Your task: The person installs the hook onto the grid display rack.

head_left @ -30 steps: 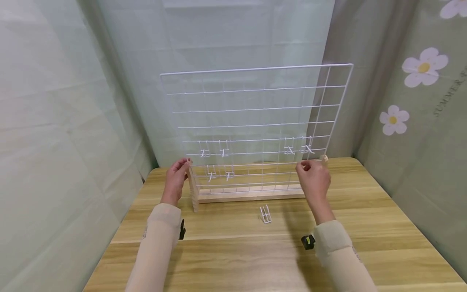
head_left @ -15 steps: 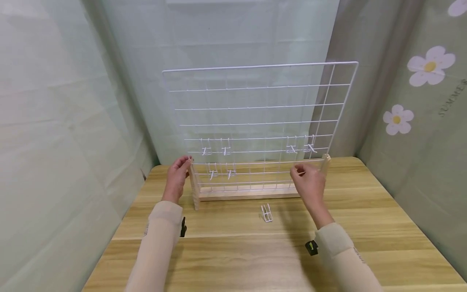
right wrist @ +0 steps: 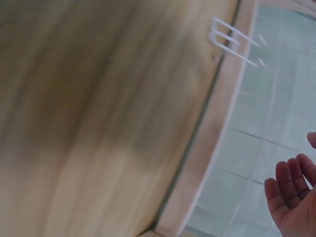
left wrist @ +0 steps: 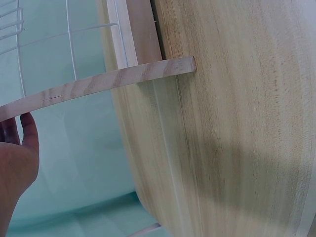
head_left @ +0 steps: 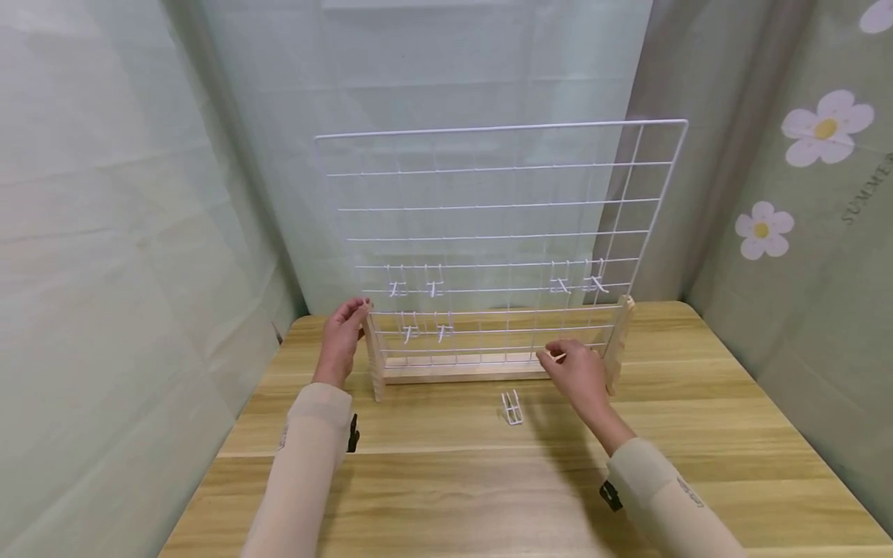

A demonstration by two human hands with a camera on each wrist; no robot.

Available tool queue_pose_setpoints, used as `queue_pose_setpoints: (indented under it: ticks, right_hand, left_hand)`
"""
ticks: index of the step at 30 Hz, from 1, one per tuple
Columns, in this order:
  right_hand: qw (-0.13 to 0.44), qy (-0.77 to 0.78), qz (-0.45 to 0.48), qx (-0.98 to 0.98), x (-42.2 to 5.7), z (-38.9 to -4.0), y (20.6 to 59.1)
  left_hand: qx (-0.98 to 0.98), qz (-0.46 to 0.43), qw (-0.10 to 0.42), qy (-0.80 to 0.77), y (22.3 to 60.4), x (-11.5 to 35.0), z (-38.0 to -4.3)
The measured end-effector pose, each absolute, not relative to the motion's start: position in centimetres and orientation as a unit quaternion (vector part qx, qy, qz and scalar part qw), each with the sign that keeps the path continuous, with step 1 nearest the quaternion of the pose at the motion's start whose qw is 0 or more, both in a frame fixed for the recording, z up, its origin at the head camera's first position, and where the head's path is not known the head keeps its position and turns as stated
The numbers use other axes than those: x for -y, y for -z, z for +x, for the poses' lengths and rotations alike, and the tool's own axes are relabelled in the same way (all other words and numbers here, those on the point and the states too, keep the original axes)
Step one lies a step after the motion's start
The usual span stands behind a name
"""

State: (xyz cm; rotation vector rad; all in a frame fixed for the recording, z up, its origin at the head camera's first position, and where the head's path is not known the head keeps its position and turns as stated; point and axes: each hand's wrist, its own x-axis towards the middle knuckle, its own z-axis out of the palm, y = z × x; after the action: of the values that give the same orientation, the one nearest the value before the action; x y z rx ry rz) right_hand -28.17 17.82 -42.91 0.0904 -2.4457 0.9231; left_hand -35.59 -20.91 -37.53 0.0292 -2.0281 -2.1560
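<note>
A white wire grid panel [head_left: 477, 238] stands upright in a wooden stand, with several white hooks hung on its lower rows. My left hand [head_left: 340, 341] grips the top of the left wooden upright [head_left: 374, 360]; in the left wrist view its fingers [left wrist: 29, 131] meet the wood's edge. My right hand [head_left: 576, 376] is in the air in front of the lower right of the grid, fingers loosely curved and holding nothing. In front of the stand's base rail [head_left: 460, 375] a loose white wire hook [head_left: 512, 408] lies on the table, to the left of my right hand.
The wood-grain table [head_left: 446, 496] stretches toward me from the stand. On the right, the wooden upright [head_left: 618, 349] rises just beyond my right hand. Pale green cloth [head_left: 139, 256] hangs at the sides and back, flower-printed on the right.
My right hand has moved down and left, away from the right upright toward the loose hook. My left hand keeps its grip on the left upright.
</note>
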Motion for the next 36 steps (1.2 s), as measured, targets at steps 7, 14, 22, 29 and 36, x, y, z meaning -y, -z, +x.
queue_pose_setpoints:
  ticks: [7,14,22,29,36]
  right_hand:
    - [0.214,-0.361,0.044,0.907,-17.6,-28.1,45.1]
    - [0.174,-0.368,0.054,0.912,-17.3,-27.9,46.5]
    - [0.156,-0.368,0.075,0.914,-16.7,-28.0,47.8]
    - [0.143,-0.356,0.081,0.92,-16.2,-28.0,48.5]
    - [0.105,-0.376,0.071,0.918,-15.9,-27.5,48.4]
  left_hand:
    - [0.684,0.001,0.09,0.723,37.4,20.9,-35.4]
    - [0.687,0.007,0.088,0.721,37.5,21.0,-35.4]
    - [0.687,0.011,0.086,0.722,37.6,21.1,-35.4]
    - [0.686,0.012,0.089,0.722,37.7,21.1,-35.4]
    - [0.686,0.008,0.092,0.722,37.7,21.0,-35.5]
